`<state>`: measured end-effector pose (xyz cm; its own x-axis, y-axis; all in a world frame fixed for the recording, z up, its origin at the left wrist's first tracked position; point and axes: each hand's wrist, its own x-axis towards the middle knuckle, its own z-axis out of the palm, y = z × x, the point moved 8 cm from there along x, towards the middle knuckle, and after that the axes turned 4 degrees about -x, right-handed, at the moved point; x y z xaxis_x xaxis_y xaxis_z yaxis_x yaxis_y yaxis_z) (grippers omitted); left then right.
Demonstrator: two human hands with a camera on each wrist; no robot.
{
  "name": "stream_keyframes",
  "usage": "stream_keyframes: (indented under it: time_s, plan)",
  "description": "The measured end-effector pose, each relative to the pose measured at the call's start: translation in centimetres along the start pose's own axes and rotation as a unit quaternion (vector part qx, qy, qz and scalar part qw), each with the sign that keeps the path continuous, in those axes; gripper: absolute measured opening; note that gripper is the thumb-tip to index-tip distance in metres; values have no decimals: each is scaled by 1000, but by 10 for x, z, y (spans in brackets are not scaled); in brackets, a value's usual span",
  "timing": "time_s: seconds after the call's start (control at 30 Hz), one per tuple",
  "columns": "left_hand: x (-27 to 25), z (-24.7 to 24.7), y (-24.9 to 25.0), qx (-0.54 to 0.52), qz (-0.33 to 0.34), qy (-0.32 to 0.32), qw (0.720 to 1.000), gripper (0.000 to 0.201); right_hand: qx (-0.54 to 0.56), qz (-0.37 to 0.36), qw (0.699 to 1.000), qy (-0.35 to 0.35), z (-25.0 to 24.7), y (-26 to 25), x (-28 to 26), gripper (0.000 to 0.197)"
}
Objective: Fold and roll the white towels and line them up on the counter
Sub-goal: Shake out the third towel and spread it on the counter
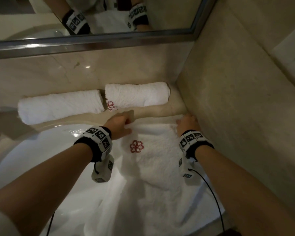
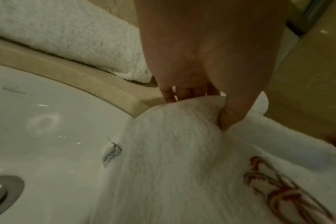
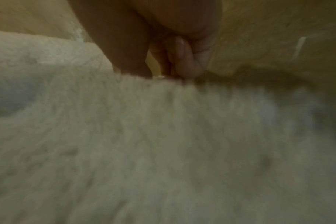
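Observation:
A white towel (image 1: 153, 160) with a red flower emblem (image 1: 136, 146) lies flat over the sink's right edge and the counter. My left hand (image 1: 123, 122) pinches its far left corner, thumb on top and fingers behind, as the left wrist view shows on the same towel (image 2: 173, 151). My right hand (image 1: 187, 122) grips the far right corner beside the side wall; in the right wrist view its fingers (image 3: 184, 60) curl at the towel's blurred edge (image 3: 163, 136). Two rolled white towels (image 1: 60, 107) (image 1: 136, 96) lie end to end against the back wall.
A white sink basin (image 1: 41, 159) with a metal drain (image 2: 2, 195) lies under my left arm. The beige stone counter (image 1: 157, 110) ends at a side wall (image 1: 228, 116) on the right. A framed mirror (image 1: 92, 43) hangs above the back wall.

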<state>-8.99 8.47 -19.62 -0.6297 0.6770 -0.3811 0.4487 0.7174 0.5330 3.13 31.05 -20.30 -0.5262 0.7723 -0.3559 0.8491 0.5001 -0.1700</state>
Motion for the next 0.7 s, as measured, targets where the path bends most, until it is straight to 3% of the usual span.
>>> stream_keyframes:
  time_s: [0.1,0.2,0.3,0.37,0.5,0.7]
  plan:
    - [-3,1,0,-10,8,4,1000,36,2,-6,1000,-11,-1,-3,-1,55]
    - [-6,1,-7,-21,0,-13,1000,51,12,-1,1000,2,-2,-2,1,57]
    - [-16,7,-22,14,-36,-87,995,56,6,2,1000,-11,6,0,8,61]
    - [-27,11,-38,-17,-72,-140,987,58,13,3,1000,-10,9,0,11,62]
    - [-49,8,-76,-12,-133,-178,975,64,-7,15,1000,-16,8,-2,13,59]
    - [-78,1,-118,-42,-183,-186,964,25,-9,15,1000,-24,10,-2,15,57]
